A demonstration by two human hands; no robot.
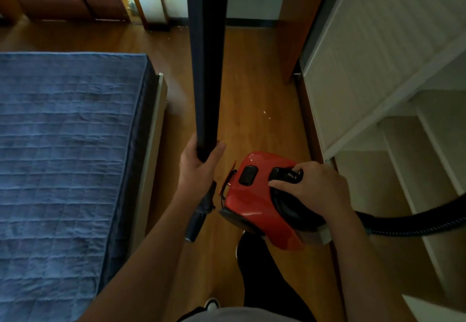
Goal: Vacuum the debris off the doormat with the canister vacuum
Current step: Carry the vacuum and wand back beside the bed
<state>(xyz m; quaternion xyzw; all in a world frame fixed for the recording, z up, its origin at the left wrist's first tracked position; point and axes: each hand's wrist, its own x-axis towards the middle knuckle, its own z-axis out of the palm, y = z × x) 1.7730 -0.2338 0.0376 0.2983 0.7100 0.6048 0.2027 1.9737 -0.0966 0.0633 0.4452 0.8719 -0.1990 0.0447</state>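
Note:
A red canister vacuum (254, 203) hangs above the wooden floor at lower centre. My right hand (312, 190) grips its black carry handle (287, 174). A black ribbed hose (413, 221) runs from the canister off to the right. My left hand (199, 165) holds the lower end of a long dark tube (206, 57) that points up and away, past the top of the frame. Below that hand a short dark nozzle piece (199, 215) sticks out. No doormat is in view.
A bed with a blue quilted cover (65, 157) fills the left side. White shelves and a slatted panel (378, 89) stand on the right. A narrow strip of wooden floor (257, 94) runs between them, with small white specks (266, 113). My dark trouser leg (262, 271) is below.

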